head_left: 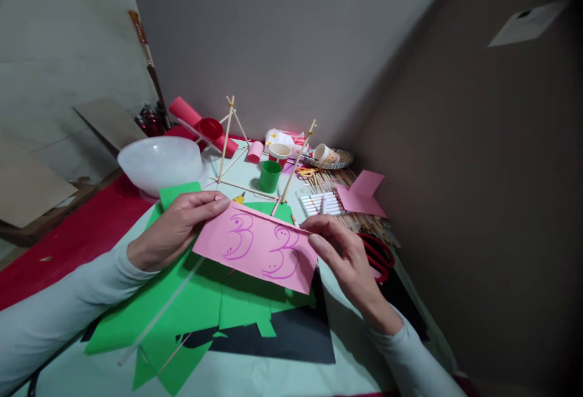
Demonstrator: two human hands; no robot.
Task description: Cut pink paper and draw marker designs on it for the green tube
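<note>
Between my two hands a pink paper piece (259,239) with purple curved outlines drawn on it hangs tilted, its right end lower. My left hand (182,221) pinches its upper left corner between thumb and fingers. At the upper right corner, my right hand (341,251) grips the edge the same way. Below the pink paper lie green paper sheets (182,306), some with cut edges, over a black sheet (300,336). A clear thin stick (159,312) rests across the green sheets. Red-handled scissors (380,257) lie beside my right hand, partly hidden.
Behind my hands stands a wooden stick frame (226,142), near a green paper cup (270,176) and a white bowl (159,163). To the right are a marker set (321,204), a folded pink paper (364,193) and many thin sticks (337,177). A wall rises behind the table.
</note>
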